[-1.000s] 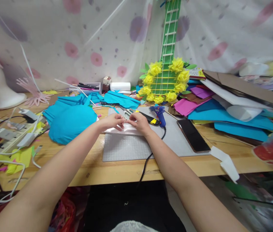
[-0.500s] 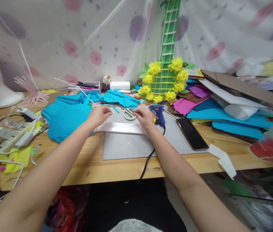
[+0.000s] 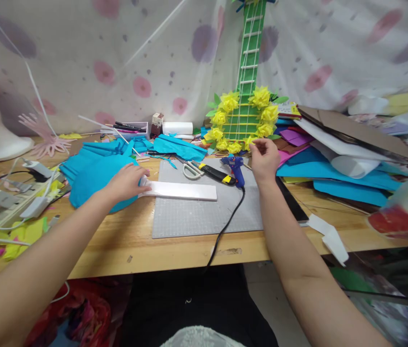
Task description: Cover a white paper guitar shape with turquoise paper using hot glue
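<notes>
My left hand (image 3: 128, 182) is closed over the joint between a round body covered in blue crepe paper (image 3: 91, 178) and a long white strip (image 3: 185, 190). Its fingertips hold the strip's left end. The strip lies across a grey cutting mat (image 3: 178, 221). My right hand (image 3: 265, 160) is raised beside the yellow paper flowers (image 3: 230, 102) of a green guitar-shaped craft (image 3: 249, 72). Thumb and forefinger are pinched together; anything between them is too small to make out. A blue glue gun (image 3: 238, 169) stands just left of this hand.
Scissors (image 3: 192, 170) and a black-and-yellow utility knife (image 3: 216, 173) lie on the mat. A phone (image 3: 292, 202) is partly behind my right forearm. Coloured paper (image 3: 341, 172) is stacked at right, near a plastic tub (image 3: 406, 212). Cables and chargers (image 3: 37, 207) clutter the left.
My hands have moved apart. The left came down onto the joint of the blue body and white strip; the right swung right toward the yellow flowers, uncovering the knife and glue gun.
</notes>
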`<move>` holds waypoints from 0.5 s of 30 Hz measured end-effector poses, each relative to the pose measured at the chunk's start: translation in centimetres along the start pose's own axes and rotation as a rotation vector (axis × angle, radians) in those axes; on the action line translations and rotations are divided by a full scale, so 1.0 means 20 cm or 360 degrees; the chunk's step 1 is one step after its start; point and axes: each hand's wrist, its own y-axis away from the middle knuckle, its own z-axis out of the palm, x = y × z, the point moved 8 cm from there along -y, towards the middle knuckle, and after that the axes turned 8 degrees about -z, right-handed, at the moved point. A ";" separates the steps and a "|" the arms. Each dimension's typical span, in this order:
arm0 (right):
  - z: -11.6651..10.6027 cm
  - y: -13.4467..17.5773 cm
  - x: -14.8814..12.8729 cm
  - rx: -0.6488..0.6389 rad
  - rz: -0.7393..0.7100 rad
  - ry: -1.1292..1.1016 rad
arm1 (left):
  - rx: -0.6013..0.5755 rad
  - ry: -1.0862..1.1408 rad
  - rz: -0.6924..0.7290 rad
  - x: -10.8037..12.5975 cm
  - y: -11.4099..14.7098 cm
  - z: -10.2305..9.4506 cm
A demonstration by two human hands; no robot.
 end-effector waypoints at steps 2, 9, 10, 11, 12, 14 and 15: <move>-0.03 0.03 0.16 0.0065 0.0247 -0.0107 | -0.0080 -0.0065 0.0060 0.02 0.01 0.06; 0.00 0.18 0.41 -0.0027 0.0581 -0.0289 | -0.0062 -0.0174 0.0122 0.11 0.06 0.21; 0.01 0.19 0.42 -0.0057 0.0587 -0.0315 | -0.0057 -0.0200 0.0136 0.12 0.08 0.24; 0.02 0.18 0.42 -0.0108 0.0583 -0.0338 | -0.0042 -0.0226 0.0148 0.13 0.09 0.26; 0.04 0.18 0.41 -0.0178 0.0575 -0.0361 | -0.0018 -0.0247 0.0154 0.14 0.09 0.27; 0.08 0.18 0.40 -0.0359 0.0548 -0.0387 | 0.0042 -0.0270 0.0150 0.15 0.11 0.29; 0.09 0.18 0.38 -0.0455 0.0519 -0.0377 | 0.0068 -0.0273 0.0145 0.15 0.11 0.29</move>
